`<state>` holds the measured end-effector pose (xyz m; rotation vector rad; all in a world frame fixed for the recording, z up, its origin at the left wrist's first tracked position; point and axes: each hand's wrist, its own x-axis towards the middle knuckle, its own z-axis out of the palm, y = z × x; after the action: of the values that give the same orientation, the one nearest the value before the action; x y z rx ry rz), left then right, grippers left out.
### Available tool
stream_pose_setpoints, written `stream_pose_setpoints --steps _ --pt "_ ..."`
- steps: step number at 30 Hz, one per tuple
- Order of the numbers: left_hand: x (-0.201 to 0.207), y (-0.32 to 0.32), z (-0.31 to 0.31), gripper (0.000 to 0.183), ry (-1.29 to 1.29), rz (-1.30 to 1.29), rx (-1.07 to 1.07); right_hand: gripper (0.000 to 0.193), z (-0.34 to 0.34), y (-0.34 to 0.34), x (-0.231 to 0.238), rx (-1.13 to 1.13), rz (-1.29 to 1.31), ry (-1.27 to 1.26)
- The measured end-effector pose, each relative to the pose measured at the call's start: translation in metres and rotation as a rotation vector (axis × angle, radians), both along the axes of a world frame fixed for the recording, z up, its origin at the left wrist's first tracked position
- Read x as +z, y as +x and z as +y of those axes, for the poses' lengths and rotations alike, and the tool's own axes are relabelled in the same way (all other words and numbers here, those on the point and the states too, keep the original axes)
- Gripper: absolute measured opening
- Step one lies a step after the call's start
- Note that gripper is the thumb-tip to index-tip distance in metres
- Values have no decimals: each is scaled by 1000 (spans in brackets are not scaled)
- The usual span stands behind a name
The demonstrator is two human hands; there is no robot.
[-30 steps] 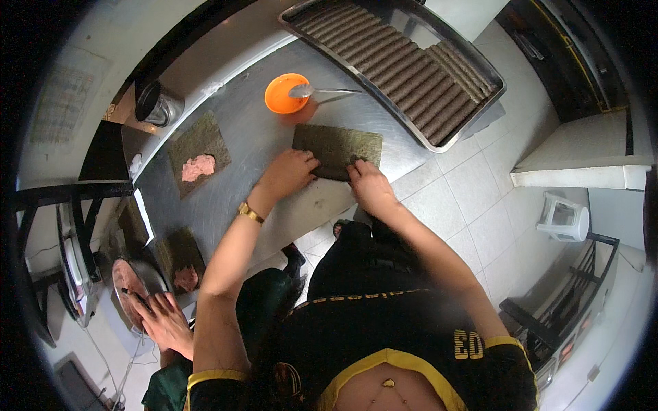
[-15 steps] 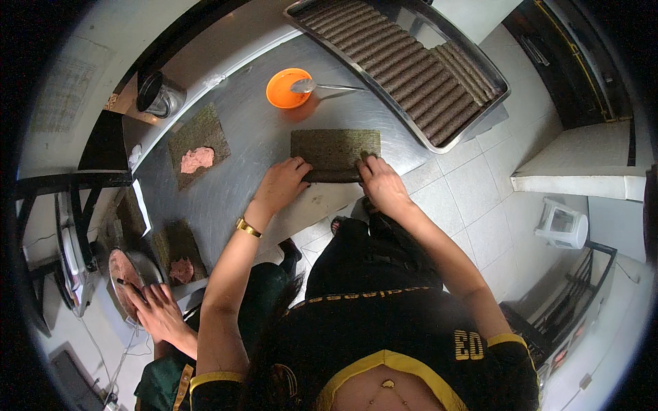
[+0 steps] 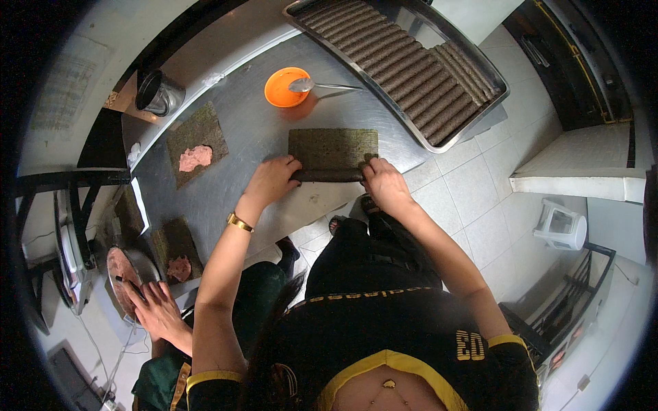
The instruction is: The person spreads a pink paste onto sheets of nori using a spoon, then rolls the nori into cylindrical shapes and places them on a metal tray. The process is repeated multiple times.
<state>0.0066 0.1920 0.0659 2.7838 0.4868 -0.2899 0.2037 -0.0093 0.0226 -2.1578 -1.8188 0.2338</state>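
Observation:
A dark green seaweed sheet (image 3: 334, 146) lies on the steel table (image 3: 233, 185), its near edge rolled into a tube (image 3: 329, 175). My left hand (image 3: 269, 181) grips the left end of the roll, fingers curled over it. At the right end my right hand (image 3: 384, 183) does the same. An orange bowl (image 3: 283, 89) with a metal spoon (image 3: 322, 85) resting in it sits just beyond the sheet.
A steel tray (image 3: 473, 116) full of several finished dark rolls stands at the back right. Left on the table lies another seaweed sheet with pink filling (image 3: 195, 157) and a metal cup (image 3: 159, 94). Another person's hand (image 3: 159, 312) works at lower left by a bowl of pink filling (image 3: 122, 284).
The near edge of the seaweed sheet has been rolled up toward the far side; both hands moved from its flat corners onto the roll's ends.

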Motion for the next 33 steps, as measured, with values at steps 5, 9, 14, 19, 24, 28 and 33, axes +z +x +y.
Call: stream_pose_setpoints --steps 5,9,14,19,24,28,33 --pt "1 1 -2 35 45 -137 -52 35 12 -13 2 235 -72 225" --pt "1 4 -1 35 -23 -92 13 43 20 -25 1 340 -180 159" --pt "-4 12 16 40 -159 39 77 43 31 -31 -1 369 -225 161" --pt "1 20 21 46 -177 66 70 42 36 -35 -12 318 -246 238" --pt "6 23 -14 40 60 -122 -58 36 40 -34 -17 254 -170 181" --pt "-5 19 -21 33 159 -122 -61 28 41 -31 -14 219 -167 120" --pt "-4 23 -21 31 127 -95 -30 24 26 -9 -14 111 -40 107"
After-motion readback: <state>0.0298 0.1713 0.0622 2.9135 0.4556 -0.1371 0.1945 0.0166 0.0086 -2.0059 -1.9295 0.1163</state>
